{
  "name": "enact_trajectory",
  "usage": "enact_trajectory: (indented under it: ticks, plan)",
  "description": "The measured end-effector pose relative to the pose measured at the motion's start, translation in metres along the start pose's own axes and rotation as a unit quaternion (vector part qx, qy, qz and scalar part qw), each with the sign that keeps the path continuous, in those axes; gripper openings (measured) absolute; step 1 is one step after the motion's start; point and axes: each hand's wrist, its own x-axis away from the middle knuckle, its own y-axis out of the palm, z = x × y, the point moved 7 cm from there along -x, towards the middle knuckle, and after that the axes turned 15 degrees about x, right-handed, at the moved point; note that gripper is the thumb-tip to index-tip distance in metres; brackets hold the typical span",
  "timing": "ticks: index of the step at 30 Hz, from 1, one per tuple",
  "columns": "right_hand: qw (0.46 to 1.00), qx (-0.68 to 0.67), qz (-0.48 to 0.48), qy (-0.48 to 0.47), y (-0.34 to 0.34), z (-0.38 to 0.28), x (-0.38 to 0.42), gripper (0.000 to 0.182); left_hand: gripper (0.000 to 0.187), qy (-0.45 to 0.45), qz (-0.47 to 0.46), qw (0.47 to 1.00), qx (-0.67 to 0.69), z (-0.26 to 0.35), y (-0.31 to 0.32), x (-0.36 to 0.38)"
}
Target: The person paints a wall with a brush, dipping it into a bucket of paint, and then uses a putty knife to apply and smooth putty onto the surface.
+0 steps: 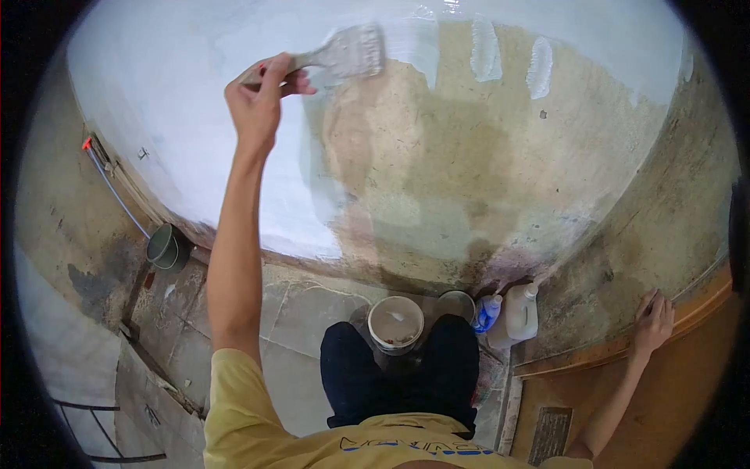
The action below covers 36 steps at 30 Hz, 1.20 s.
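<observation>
My left hand (262, 98) is raised against the wall, its fingers wrapped round the handle of a wide paintbrush (351, 53). White paint coats the bristles, which lie on the wall (469, 148) where fresh white meets bare, stained plaster. Far to the right, my right hand (655, 324) rests at the side wall just above a wooden door frame (703, 301). Its fingers are curled, with a small dark patch at the fingertips that I cannot make out. Between my knees stands a white paint bucket (396, 349) with pale liquid inside.
A blue bottle (487, 313) and a whitish jug (516, 316) stand by the wall, right of the bucket, near a round container (456, 303). A dark bucket (168, 246) sits at the left corner below a thin blue hose (117, 191). A brown door (617, 399) is at the right.
</observation>
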Motion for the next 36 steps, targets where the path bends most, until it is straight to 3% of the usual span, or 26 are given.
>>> enact_trajectory:
  ticks: [6,9,16,18,20,27,30,36]
  plan:
    - [1.0,0.012,-0.004,0.007,-0.002,0.0,0.0,0.008,0.027,0.006,-0.062,0.993,0.101,-0.006,0.082,-0.008]
    - [1.0,0.002,-0.027,-0.004,0.004,0.002,0.004,0.008,0.027,0.002,-0.051,0.993,0.11,-0.011,0.089,-0.012]
    - [0.999,-0.008,0.049,-0.013,-0.009,-0.005,-0.005,0.017,0.026,0.012,0.002,0.996,0.093,-0.019,0.028,-0.011]
    - [0.999,0.006,-0.041,-0.009,-0.004,-0.004,-0.005,0.016,0.026,0.015,0.033,0.998,0.054,-0.015,0.001,-0.007]
    - [1.0,0.002,-0.018,-0.012,-0.006,-0.005,-0.009,0.015,0.026,0.032,0.053,0.997,0.041,-0.006,-0.018,-0.003]
    - [0.999,0.007,0.035,-0.007,-0.01,-0.006,-0.007,0.014,0.024,-0.007,-0.021,0.996,0.087,-0.023,0.053,0.016]
    - [1.0,0.014,-0.01,-0.014,0.001,0.0,0.001,0.015,0.024,-0.027,-0.041,0.994,0.096,-0.032,0.068,0.021]
    - [1.0,0.009,0.012,-0.023,0.01,0.005,0.009,0.014,0.024,-0.005,-0.022,0.999,0.04,-0.041,0.013,0.016]
